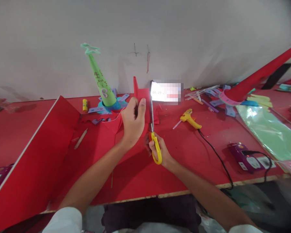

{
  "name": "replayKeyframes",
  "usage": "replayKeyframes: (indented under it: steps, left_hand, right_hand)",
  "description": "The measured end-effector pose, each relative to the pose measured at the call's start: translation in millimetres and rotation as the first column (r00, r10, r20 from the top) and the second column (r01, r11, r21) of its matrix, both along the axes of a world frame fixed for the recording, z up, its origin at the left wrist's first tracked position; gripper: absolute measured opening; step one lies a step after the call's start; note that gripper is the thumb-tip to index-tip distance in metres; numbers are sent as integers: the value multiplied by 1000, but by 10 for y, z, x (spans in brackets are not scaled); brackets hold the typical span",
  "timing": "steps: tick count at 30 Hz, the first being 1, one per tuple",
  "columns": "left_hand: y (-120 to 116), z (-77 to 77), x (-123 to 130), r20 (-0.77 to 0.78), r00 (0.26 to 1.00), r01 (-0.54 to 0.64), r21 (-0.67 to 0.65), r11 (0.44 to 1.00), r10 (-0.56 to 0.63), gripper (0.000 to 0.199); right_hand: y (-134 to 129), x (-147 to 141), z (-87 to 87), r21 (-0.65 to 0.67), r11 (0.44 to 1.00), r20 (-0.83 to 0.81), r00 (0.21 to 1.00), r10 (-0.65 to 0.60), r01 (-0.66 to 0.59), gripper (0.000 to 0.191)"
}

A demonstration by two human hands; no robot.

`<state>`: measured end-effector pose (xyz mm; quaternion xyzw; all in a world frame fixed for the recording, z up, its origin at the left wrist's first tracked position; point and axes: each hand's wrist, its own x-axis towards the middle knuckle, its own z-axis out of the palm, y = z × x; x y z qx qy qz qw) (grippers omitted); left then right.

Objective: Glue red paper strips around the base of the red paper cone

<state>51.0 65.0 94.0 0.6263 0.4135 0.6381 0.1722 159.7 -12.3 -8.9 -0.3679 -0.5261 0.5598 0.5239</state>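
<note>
My left hand (133,119) is closed on a piece of red paper (143,94), thumb on top, with a narrow folded strip sticking up from it. In my right hand (161,149) is a pair of scissors (156,145) with yellow handles. Their long blades point away from me along the paper's right edge and look nearly closed; whether they touch the paper I cannot tell. A larger folded red sheet (111,126) lies beneath and left of my left hand. Small red scraps (156,116) lie just right of the blades.
Behind the scissors a lit phone (166,92) shows a timer. A green paper cone (102,81) stands at back left, a red cone (257,74) at right. A yellow glue gun (190,118) lies right, its cord running toward a purple power box (244,157). A red board (38,155) stands left.
</note>
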Motion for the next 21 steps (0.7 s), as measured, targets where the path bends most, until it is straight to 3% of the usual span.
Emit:
replayKeyframes:
  steps: [21]
  left_hand:
    - [-13,-29,46,2,1000,11,7,1000,-11,49]
  right_hand:
    - [23,4,29,3,999,16,999,-33,33,70]
